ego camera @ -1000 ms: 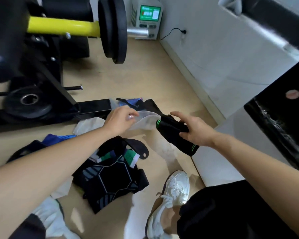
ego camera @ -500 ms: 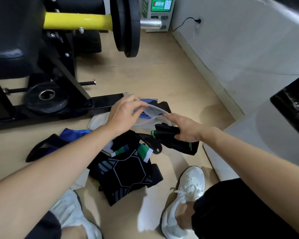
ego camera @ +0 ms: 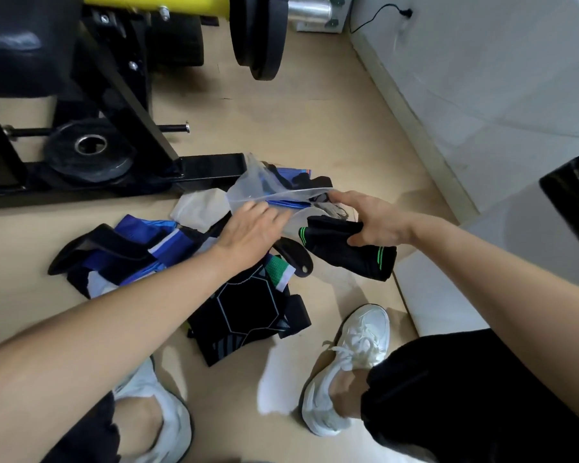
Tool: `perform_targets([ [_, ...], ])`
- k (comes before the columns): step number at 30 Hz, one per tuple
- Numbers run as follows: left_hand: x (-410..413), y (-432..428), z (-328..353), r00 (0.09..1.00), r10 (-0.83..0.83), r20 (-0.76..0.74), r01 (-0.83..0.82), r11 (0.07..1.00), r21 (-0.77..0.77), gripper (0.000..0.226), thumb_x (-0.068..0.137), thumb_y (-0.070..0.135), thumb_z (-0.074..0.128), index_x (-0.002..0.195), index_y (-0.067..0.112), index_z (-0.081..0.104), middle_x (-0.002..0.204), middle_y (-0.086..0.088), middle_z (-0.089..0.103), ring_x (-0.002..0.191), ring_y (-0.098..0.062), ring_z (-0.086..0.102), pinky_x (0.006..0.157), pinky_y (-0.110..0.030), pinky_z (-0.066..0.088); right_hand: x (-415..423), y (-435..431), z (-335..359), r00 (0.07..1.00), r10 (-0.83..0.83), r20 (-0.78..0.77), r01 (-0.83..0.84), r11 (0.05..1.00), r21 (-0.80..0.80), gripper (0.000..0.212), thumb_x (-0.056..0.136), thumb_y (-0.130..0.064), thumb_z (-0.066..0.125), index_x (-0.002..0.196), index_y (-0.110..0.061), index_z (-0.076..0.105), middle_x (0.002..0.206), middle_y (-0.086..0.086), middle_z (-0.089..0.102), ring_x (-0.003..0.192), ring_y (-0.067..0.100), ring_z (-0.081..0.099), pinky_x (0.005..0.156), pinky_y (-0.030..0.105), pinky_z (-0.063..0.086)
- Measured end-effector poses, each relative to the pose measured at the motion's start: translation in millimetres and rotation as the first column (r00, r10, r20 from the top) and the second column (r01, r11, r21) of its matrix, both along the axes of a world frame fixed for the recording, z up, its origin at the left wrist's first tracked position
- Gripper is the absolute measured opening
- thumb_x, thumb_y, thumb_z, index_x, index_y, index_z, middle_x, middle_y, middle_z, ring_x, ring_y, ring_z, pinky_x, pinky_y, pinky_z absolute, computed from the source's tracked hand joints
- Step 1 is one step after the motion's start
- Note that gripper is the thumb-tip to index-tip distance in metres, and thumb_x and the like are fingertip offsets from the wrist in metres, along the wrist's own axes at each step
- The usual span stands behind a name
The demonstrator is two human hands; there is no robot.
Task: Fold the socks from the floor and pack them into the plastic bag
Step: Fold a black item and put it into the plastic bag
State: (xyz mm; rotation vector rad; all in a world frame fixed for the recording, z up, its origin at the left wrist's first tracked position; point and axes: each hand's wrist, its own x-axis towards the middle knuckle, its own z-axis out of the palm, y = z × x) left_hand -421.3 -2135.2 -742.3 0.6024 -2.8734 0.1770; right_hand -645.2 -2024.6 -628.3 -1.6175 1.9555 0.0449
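Grips a folded black sock [ego camera: 345, 248], green-striped, in the right hand [ego camera: 376, 225], fingers and thumb curled round it, just at the mouth of the plastic bag [ego camera: 264, 187]. Reaches the left hand [ego camera: 251, 228] to the bag's near lip; cannot tell through the blur whether pinching the film or only touching it. Shows blue fabric through the clear film, inside or behind the bag, hard to say. Leaves a heap of socks [ego camera: 241, 312], black, blue and white, loose on the floor [ego camera: 315, 128] just on the near side of the bag. Looks early: one sock folded and about to go in, most folding and packing yet to do.
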Motion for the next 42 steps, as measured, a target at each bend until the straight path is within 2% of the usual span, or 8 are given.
perform_targets([
  [3, 15, -4, -4, 0.993, -0.117, -0.003, 0.116, 0.989, -0.086, 0.026, 0.073, -0.001, 0.076, 0.094, 0.013, 0.071, 0.069, 0.001, 0.063, 0.070, -0.025, 0.057, 0.068, -0.034, 0.044, -2, -1, 1, 1.000, -0.015, -0.012, 0.015, 1.000, 0.000, 0.096, 0.076, -0.008, 0.076, 0.155, -0.024, 0.024, 0.148, 0.004, 0.041, 0.117, 0.019, 0.048, 0.092, 0.020, 0.036],
  [6, 32, -10, -10, 0.968, -0.246, -0.041, 0.233, 0.952, -0.196, 0.045, 0.086, -0.011, 0.043, 0.115, 0.011, 0.070, 0.069, -0.001, 0.059, 0.068, -0.026, 0.053, 0.070, -0.035, 0.042, -5, -2, 6, 0.999, -0.042, -0.033, 0.042, 0.999, -0.002, 0.098, 0.075, -0.008, 0.078, 0.155, -0.023, 0.024, 0.151, 0.004, 0.038, 0.124, 0.022, 0.047, 0.099, 0.026, 0.038],
  [12, 75, -25, -35, 0.919, -0.365, 0.151, 0.395, 0.867, -0.305, 0.041, 0.093, -0.011, 0.047, 0.129, 0.006, 0.060, 0.082, -0.008, 0.063, 0.087, -0.032, 0.060, 0.116, -0.047, 0.033, -11, -9, 15, 0.996, -0.077, -0.034, 0.076, 0.997, -0.027, 0.102, 0.075, -0.005, 0.079, 0.156, -0.021, 0.020, 0.156, 0.002, 0.032, 0.124, 0.021, 0.045, 0.096, 0.023, 0.034],
  [15, 93, -29, -42, 0.908, -0.345, 0.237, 0.398, 0.885, -0.240, 0.033, 0.098, 0.012, 0.054, 0.130, 0.005, 0.060, 0.094, -0.011, 0.068, 0.102, -0.035, 0.062, 0.123, -0.050, 0.021, -11, -10, 15, 0.995, -0.069, -0.066, 0.064, 0.996, -0.065, 0.096, 0.075, -0.007, 0.079, 0.154, -0.020, 0.025, 0.153, 0.003, 0.035, 0.119, 0.022, 0.047, 0.092, 0.023, 0.035],
  [19, 99, -23, -33, 0.908, -0.293, 0.299, 0.339, 0.934, -0.114, 0.063, 0.103, 0.056, 0.029, 0.132, 0.009, 0.060, 0.099, -0.007, 0.068, 0.105, -0.030, 0.056, 0.112, -0.047, 0.029, -9, -13, 13, 0.994, -0.068, -0.090, 0.059, 0.993, -0.101, 0.096, 0.074, -0.008, 0.081, 0.153, -0.017, 0.027, 0.153, 0.005, 0.036, 0.134, 0.026, 0.042, 0.103, 0.028, 0.035],
  [29, 100, -9, -24, 0.837, -0.255, 0.484, 0.297, 0.955, -0.010, 0.087, 0.092, 0.080, 0.012, 0.101, 0.018, 0.072, 0.093, 0.002, 0.066, 0.101, -0.024, 0.049, 0.097, -0.042, 0.035, 4, -12, 14, 0.982, -0.046, -0.181, 0.023, 0.991, -0.130, 0.092, 0.075, -0.006, 0.076, 0.153, -0.015, 0.029, 0.148, 0.009, 0.039, 0.130, 0.032, 0.046, 0.100, 0.031, 0.039],
  [36, 43, 2, 19, 0.897, -0.313, -0.312, 0.262, 0.945, -0.195, 0.023, 0.090, 0.036, 0.063, 0.087, 0.014, 0.071, 0.090, -0.006, 0.065, 0.089, -0.027, 0.057, 0.082, -0.042, 0.042, 8, -4, 8, 0.997, -0.028, -0.079, 0.022, 0.997, -0.079, 0.100, 0.074, -0.008, 0.078, 0.156, -0.019, 0.023, 0.146, 0.005, 0.041, 0.131, 0.026, 0.044, 0.100, 0.022, 0.033],
  [42, 5, -20, 47, 0.991, -0.133, -0.019, 0.133, 0.991, 0.031, 0.041, 0.091, 0.023, 0.068, 0.131, 0.022, 0.063, 0.149, -0.015, 0.047, 0.122, -0.036, 0.052, 0.090, -0.047, 0.051, 9, 13, 10, 0.998, -0.036, -0.054, 0.031, 0.995, -0.097, 0.096, 0.075, -0.005, 0.075, 0.155, -0.019, 0.023, 0.148, 0.007, 0.040, 0.132, 0.025, 0.043, 0.103, 0.021, 0.032],
])
